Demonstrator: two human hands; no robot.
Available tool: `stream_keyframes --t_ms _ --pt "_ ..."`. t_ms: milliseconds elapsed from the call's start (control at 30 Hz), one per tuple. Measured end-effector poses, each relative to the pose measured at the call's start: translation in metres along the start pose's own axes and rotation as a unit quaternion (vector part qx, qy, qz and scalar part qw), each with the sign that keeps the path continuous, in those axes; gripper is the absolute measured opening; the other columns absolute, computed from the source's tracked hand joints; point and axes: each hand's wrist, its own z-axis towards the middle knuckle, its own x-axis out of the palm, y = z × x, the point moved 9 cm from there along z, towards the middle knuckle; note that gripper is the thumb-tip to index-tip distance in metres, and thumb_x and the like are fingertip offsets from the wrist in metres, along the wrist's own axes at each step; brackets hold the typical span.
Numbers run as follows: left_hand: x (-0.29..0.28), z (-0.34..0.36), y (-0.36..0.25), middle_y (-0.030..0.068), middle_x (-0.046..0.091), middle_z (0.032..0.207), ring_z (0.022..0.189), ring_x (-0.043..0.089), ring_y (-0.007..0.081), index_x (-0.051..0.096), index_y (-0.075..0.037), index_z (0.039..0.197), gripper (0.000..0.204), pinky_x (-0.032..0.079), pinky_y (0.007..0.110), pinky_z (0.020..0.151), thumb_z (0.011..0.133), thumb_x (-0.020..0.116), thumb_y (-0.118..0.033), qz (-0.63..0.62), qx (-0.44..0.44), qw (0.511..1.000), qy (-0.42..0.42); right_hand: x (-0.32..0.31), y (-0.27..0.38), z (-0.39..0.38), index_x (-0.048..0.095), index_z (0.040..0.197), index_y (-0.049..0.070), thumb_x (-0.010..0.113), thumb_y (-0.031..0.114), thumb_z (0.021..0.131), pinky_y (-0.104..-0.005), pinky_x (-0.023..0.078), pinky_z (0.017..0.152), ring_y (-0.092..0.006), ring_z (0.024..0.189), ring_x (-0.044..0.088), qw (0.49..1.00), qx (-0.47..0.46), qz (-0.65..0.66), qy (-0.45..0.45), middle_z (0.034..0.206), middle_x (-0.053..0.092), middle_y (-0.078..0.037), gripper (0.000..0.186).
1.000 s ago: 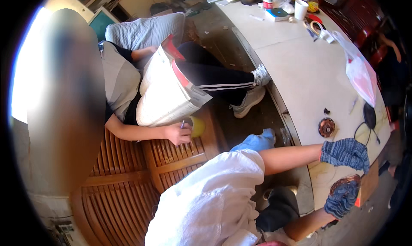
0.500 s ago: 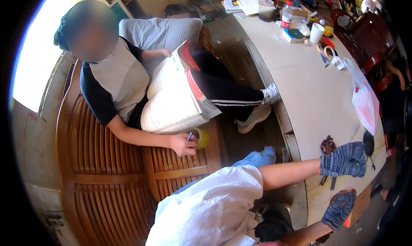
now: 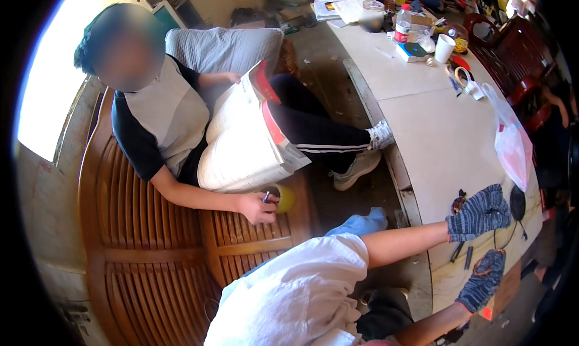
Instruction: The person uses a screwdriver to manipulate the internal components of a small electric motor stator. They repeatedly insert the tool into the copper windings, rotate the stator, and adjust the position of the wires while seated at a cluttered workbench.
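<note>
Both of my hands wear grey-blue knitted gloves and reach over the right side of the pale table (image 3: 416,129). My left hand (image 3: 479,213) is closed, fingers bent together; whatever it may pinch is hidden. Below it, my right hand (image 3: 484,279) is closed around a copper-brown ring-shaped part (image 3: 484,263), mostly covered by the glove. A thin dark cord loops between the hands. Beside my left hand lies a dark brown round part (image 3: 459,201), partly hidden by the glove. A black oval object (image 3: 517,203) lies past my left fingertips. Two short black sticks (image 3: 468,257) rest near my wrists.
A plastic bag (image 3: 511,144) with pinkish contents lies beyond my left hand. Farther off stand a white cup (image 3: 444,48), a bottle (image 3: 403,24) and tape rolls (image 3: 462,76). Another person sits on a wooden bench (image 3: 139,213), holding an open booklet (image 3: 241,147) and a pen.
My left hand has risen slightly away from my right hand, covering more of the brown round part. My right hand has turned and shifted slightly upward. The cord between them now shows.
</note>
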Motion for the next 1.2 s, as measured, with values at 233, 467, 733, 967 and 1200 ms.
stream_keyframes --t_ms 233,467,733,967,1200 --pt "0.000 -0.012 -0.010 0.0022 0.059 0.091 0.088 0.055 0.0133 0.059 -0.004 0.098 0.022 0.041 0.029 0.088 0.078 0.068 -0.004 0.146 0.095 0.984 -0.037 0.002 -0.044 -0.013 0.058 0.109 -0.004 0.059 0.003 0.085 -0.0311 0.050 0.084 -0.0217 0.096 0.059 0.919 0.252 0.296 -0.057 0.112 0.059 -0.015 0.025" --pt "0.012 -0.011 0.002 0.0058 0.064 0.093 0.089 0.058 0.0177 0.067 -0.005 0.091 0.015 0.039 0.033 0.093 0.078 0.062 0.003 0.195 0.006 0.980 0.045 0.033 -0.037 -0.013 0.060 0.101 -0.003 0.059 0.010 0.086 -0.0378 0.053 0.082 -0.0257 0.085 0.063 0.664 0.323 0.659 -0.144 0.093 0.064 -0.015 0.020" --pt "0.018 -0.001 0.006 0.0046 0.056 0.083 0.074 0.052 0.0133 0.062 -0.002 0.087 0.008 0.043 0.026 0.068 0.080 0.064 0.000 0.184 0.006 0.982 0.038 0.036 -0.013 -0.001 0.061 0.102 -0.005 0.063 0.016 0.084 -0.0344 0.055 0.070 -0.0267 0.079 0.067 0.667 0.391 0.634 -0.014 0.088 0.067 -0.020 0.028" --pt "0.028 -0.008 0.016 0.0037 0.057 0.086 0.077 0.053 0.0126 0.063 -0.002 0.088 0.009 0.043 0.026 0.070 0.080 0.064 0.001 0.167 -0.020 0.982 0.085 0.049 -0.010 -0.005 0.056 0.107 -0.007 0.055 0.021 0.090 -0.0382 0.054 0.076 -0.0306 0.084 0.066 0.567 0.417 0.710 -0.002 0.091 0.065 -0.023 0.033" --pt "0.028 -0.007 0.019 0.0025 0.060 0.085 0.076 0.054 0.0098 0.062 -0.002 0.088 0.006 0.044 0.024 0.069 0.084 0.063 -0.006 0.177 -0.076 0.974 0.116 0.061 0.002 -0.003 0.042 0.117 -0.017 0.032 0.048 0.096 -0.0430 0.048 0.089 -0.0368 0.098 0.059 0.482 0.427 0.765 0.039 0.109 0.057 -0.029 0.069"
